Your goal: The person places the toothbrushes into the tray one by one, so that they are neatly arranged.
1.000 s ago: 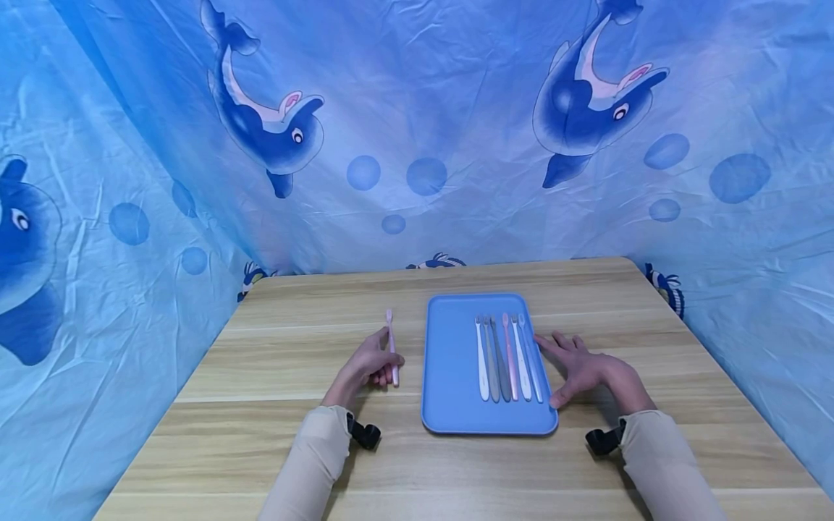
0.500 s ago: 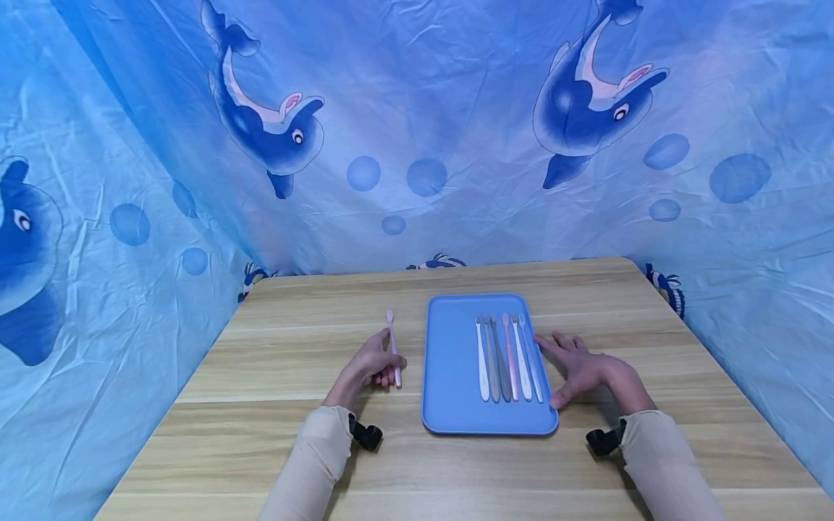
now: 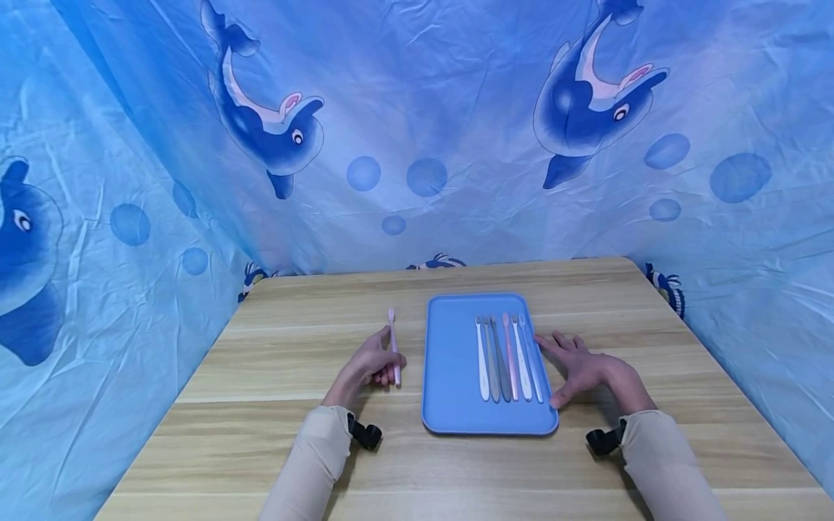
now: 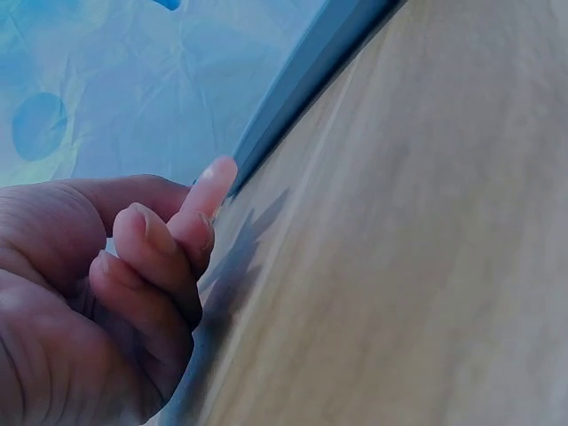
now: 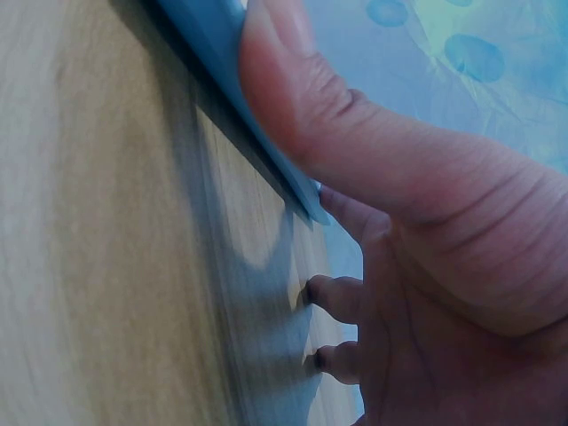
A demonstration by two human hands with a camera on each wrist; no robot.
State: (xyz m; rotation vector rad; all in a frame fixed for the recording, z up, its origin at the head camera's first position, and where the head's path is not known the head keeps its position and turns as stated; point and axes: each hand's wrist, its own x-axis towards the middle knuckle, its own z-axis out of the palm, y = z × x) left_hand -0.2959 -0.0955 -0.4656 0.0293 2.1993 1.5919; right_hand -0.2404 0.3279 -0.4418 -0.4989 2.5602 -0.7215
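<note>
A pink toothbrush (image 3: 394,340) is pinched in my left hand (image 3: 374,359), left of the blue tray (image 3: 449,418), its head pointing away from me. The left wrist view shows the handle's end (image 4: 211,186) poking out past the curled fingers. Along the tray's right edge, my right hand (image 3: 583,369) has its fingers spread, with the thumb (image 5: 284,84) against the rim in the right wrist view. Several toothbrushes lie side by side in the tray's right half: a white toothbrush (image 3: 483,369), grey ones, a pink toothbrush (image 3: 510,362), another white one and a blue toothbrush (image 3: 531,362).
The wooden table (image 3: 260,376) bears the tray near its middle. A blue curtain (image 3: 404,94) with printed dolphins hangs behind the table and along its sides. Each wrist wears a small black camera, such as the left camera (image 3: 366,434).
My left hand and the pink toothbrush have shifted very slightly to the right. The right hand, the tray and the toothbrushes in it look the same.
</note>
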